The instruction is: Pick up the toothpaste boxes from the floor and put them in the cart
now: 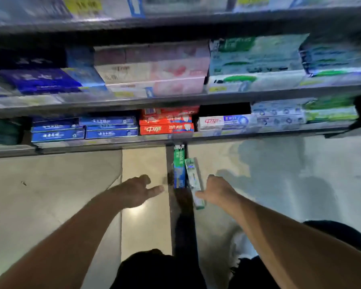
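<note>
Knees in dark clothing (154,268) fill the 6 o'clock edge of the head view, so the person appears to be crouching or bending low over the floor (50,184). Both bare forearms run up from the lower corners toward the centre.

Right hand (214,191), just right of centre, meets the near end of a pale toothpaste box (194,180); the fingers seem closed around or against that end, though blur keeps the exact hold uncertain. That box lies slanted, its far end pointing to 12 o'clock, probably because it is being tipped up off the floor.

Left hand (138,189), at 9 o'clock from the boxes, is empty, its fingers loosely spread and pointing toward a second, green-and-blue toothpaste box (179,167). This box lies lengthwise along a dark floor strip (172,209), side by side with the pale one, and touching it or nearly so. Judged from the reach, each hand is taking one box.

Shelving (175,97) spans the upper half, from 9 to 3 o'clock. Its lowest tier holds blue boxes (83,128) at 10 o'clock, red boxes (167,124) at 12 o'clock, and white and green packs (279,115) toward 2 o'clock. The bottom shelf edge overhangs just beyond the far end of the green-and-blue box, which could crowd a lift from that end; the near ends are clear.

No cart is in view, so both boxes remain on or close to the floor, with the carry to the cart not yet begun.
</note>
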Demonstrator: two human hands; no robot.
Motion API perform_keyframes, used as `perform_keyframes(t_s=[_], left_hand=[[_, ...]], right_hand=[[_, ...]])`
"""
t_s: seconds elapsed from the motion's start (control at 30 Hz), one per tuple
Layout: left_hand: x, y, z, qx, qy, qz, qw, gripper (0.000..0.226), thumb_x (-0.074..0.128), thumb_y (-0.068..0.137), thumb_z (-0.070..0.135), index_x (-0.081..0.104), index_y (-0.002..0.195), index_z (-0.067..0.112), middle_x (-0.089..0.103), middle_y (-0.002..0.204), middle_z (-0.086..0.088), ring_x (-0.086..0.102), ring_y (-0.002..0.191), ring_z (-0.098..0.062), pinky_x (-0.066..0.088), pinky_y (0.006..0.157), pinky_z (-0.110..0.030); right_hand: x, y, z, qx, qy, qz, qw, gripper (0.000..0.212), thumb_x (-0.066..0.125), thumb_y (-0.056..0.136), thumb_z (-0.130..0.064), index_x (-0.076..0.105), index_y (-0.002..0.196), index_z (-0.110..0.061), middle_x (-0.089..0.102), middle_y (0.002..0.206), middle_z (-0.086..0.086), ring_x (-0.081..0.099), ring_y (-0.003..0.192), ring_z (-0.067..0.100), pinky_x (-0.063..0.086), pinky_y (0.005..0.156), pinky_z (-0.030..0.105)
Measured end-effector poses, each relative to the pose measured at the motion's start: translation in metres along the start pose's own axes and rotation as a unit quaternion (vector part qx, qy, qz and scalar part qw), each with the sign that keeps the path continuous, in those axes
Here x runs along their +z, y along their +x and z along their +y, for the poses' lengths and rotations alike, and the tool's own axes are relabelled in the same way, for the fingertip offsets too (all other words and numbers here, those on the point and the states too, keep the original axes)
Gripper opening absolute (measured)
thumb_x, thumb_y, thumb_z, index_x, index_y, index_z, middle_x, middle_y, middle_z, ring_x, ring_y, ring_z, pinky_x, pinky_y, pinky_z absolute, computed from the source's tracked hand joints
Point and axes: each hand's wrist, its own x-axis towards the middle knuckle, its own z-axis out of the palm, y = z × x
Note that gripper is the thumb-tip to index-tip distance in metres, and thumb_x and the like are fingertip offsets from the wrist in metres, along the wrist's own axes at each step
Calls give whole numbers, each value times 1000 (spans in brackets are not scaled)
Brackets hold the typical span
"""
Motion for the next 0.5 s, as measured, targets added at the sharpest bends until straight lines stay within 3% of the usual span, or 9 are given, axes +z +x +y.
perform_keyframes(t_s=[0.2, 0.4, 0.5], left_hand=[[8, 93, -21, 4, 21, 25, 999, 71, 40, 94, 67, 36, 145, 18, 48, 146, -7, 49, 127, -25, 39, 100, -31], [9, 118, -26, 20, 9, 18, 1000, 75, 36, 92, 71, 32, 149, 22, 39, 154, -4, 43, 134, -24, 35, 102, -31], [11, 121, -31, 26, 4, 11, 1000, 74, 36, 92, 71, 33, 148, 24, 39, 154, -4, 43, 134, -23, 34, 101, -31]], right_hand=[[53, 87, 3, 28, 76, 46, 996, 76, 75, 73, -60, 53, 120, -4, 60, 122, 13, 59, 111, 30, 45, 80, 30], [89, 118, 4, 25, 96, 63, 993, 74, 81, 66, -61, 54, 115, -12, 61, 111, 5, 62, 98, 22, 50, 76, 30], [93, 125, 5, 32, 101, 62, 992, 66, 83, 69, -49, 57, 115, -9, 63, 113, 8, 64, 99, 23, 54, 81, 31]])
